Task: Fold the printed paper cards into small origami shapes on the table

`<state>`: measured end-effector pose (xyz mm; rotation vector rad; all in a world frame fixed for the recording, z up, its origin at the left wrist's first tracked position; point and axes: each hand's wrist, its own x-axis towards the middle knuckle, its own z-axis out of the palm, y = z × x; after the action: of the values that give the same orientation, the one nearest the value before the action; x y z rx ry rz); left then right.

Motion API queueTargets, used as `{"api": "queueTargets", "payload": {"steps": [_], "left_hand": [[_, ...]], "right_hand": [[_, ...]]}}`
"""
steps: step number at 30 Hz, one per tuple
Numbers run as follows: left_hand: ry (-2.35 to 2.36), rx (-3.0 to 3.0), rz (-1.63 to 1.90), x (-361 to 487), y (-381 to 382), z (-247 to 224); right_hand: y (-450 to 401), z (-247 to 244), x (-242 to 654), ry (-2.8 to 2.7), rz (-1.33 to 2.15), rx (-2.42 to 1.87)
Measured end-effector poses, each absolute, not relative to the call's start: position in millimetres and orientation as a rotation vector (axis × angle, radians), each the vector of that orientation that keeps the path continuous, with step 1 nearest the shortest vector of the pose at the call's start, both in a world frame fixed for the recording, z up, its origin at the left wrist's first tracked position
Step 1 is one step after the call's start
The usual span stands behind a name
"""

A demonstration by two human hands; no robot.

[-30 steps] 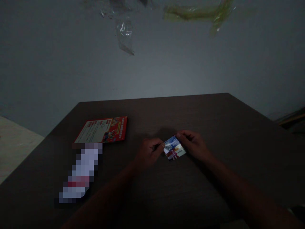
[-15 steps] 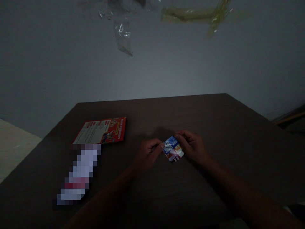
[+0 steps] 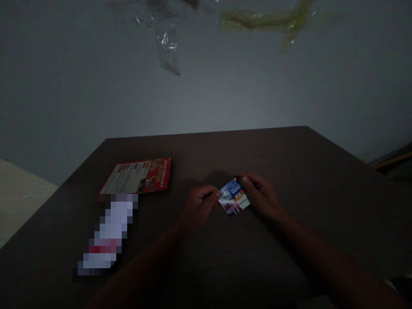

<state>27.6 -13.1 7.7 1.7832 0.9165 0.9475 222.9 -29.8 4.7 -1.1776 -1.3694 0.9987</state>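
A small printed card (image 3: 234, 198) with a blue area, a QR code and an orange and pink part is held just over the dark table. My left hand (image 3: 201, 205) pinches its left corner between thumb and fingers. On the other side, my right hand (image 3: 260, 194) grips the upper right edge, thumb on top. The fingers beneath the card are hidden.
On the dark wooden table (image 3: 206, 150), a red and white printed booklet or box (image 3: 137, 177) lies at the left. Nearer me is a pixelated whitish object (image 3: 107, 236). Behind the table stands a grey wall (image 3: 225, 86) with yellowish tape (image 3: 257, 20) and clear plastic scraps.
The card has turned slightly and its lower right part shows flatter, with more of the print visible. Both hands keep their hold and have barely moved.
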Motion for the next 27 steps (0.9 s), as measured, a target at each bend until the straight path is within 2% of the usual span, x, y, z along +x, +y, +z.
{"api": "queueTargets", "payload": {"steps": [10, 16, 21, 27], "left_hand": [[0.983, 2.029, 0.928, 25.0, -11.3, 6.9], [0.963, 2.159, 0.912, 27.0, -11.2, 9.7], [0.929, 2.035, 0.902, 30.4, -16.6, 13.0], [0.866, 1.778, 0.931, 30.2, -21.1, 12.8]], "right_hand": [[-30.5, 8.6, 231.7, -1.482, 1.031, -1.184], [-29.3, 10.3, 230.1, -1.668, 0.897, -1.222], [-32.8, 14.4, 224.8, -1.773, 0.636, -1.242], [-37.4, 16.4, 219.3, -1.621, 0.777, -1.242]]}}
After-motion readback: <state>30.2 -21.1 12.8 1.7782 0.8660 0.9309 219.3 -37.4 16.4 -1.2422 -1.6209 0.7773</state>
